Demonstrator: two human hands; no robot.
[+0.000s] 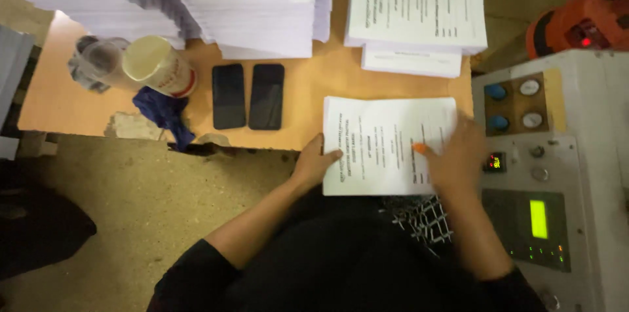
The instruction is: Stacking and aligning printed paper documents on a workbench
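Left hand (316, 162) at the near-left edge of a printed paper bundle (386, 145), thumb on the top sheet, fingers curled under the edge, pinching the stack at its side. Right hand (458, 155) flat on the right part of the same bundle, palm down, fingers spread loosely across the top sheet, one orange-tipped fingertip (419, 148) touching the print near the middle. Bundle lying at the near edge of the orange tabletop (308, 76), slightly overhanging toward the body, just left of a grey control panel (550, 174).

On that panel: two blue knobs, two pale round dials, a small red digit display and a lit green screen (538, 219). Behind it, upper right, an orange machine part (583, 20) with a red light.

Further back on the table, two more stacks of printed sheets (416, 14), one atop the other, and to their left tall piles of white paper (229, 7). Two dark phones (247, 96) side by side, face up, left of the bundle and well apart from it. Further left, a cylindrical container (160, 66) tipped on its side, a clear plastic cup (98, 63) just beside it, and a crumpled blue cloth (164, 112) at the table's near edge.
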